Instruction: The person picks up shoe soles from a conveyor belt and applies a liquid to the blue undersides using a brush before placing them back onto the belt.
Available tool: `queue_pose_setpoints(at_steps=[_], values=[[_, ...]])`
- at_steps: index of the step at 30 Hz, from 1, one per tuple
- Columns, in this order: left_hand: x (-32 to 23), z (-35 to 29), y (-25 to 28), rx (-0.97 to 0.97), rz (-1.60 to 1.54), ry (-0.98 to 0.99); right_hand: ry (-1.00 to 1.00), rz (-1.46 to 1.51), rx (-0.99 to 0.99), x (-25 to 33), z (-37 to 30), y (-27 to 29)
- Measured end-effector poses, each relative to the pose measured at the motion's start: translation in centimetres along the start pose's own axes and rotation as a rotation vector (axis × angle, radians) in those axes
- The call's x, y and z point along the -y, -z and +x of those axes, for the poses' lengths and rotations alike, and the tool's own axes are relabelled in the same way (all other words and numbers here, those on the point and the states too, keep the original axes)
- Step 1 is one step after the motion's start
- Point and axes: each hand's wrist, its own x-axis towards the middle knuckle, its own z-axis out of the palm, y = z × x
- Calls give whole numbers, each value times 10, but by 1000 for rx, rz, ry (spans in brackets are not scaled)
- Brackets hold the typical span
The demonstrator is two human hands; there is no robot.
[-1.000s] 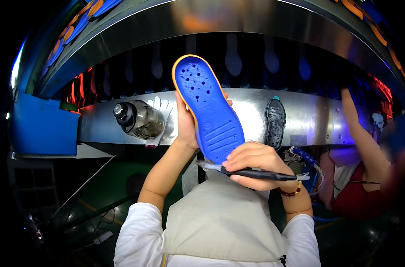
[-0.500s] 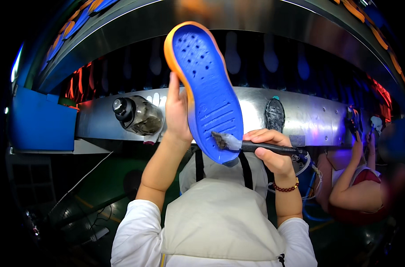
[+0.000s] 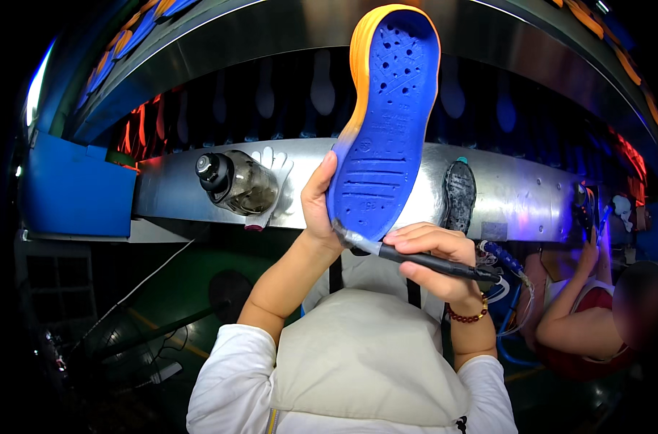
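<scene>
A shoe sole (image 3: 385,145), blue inside with an orange-to-blue side wall, stands up in front of me with its wide, hole-dotted toe end away from me. My left hand (image 3: 320,206) is closed on its left side near the heel. Between the fingers and thumb of my right hand (image 3: 441,259) is a brush (image 3: 434,262) with a black handle and a pale ferrule. The dark bristle tip touches the sole's lower left edge at the heel, close to my left hand.
On the metal bench lie a dark bottle (image 3: 249,184) with a black cap, a white glove (image 3: 277,168) and a dark sole-shaped piece (image 3: 459,195). Pale soles (image 3: 322,83) sit in the dark space behind. At the right, another person's arm (image 3: 571,296) works at the bench.
The sole has moved up and to the right and turned more upright. The brush tip has shifted from the heel's inner face to its lower left edge.
</scene>
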Motion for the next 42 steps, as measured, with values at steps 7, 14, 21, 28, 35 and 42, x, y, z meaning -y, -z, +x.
queue_pose_setpoints(at_steps=[7, 14, 21, 28, 35, 42], values=[[-10, 4, 7, 108, -133, 84, 59, -147, 134, 10, 19, 24], [-18, 13, 4, 36, -63, 192, 6, -150, 193, 16, 18, 15], [-27, 12, -3, -41, 60, 589, 33, -316, 275, 24, 26, 37], [-34, 11, -9, -73, 418, 941, -48, -295, 578, 34, 31, 52], [-35, 6, -3, -97, 608, 990, -124, -503, 719, 35, 22, 62], [-40, 3, -5, -92, 781, 898, -117, -601, 626, 21, 16, 84]])
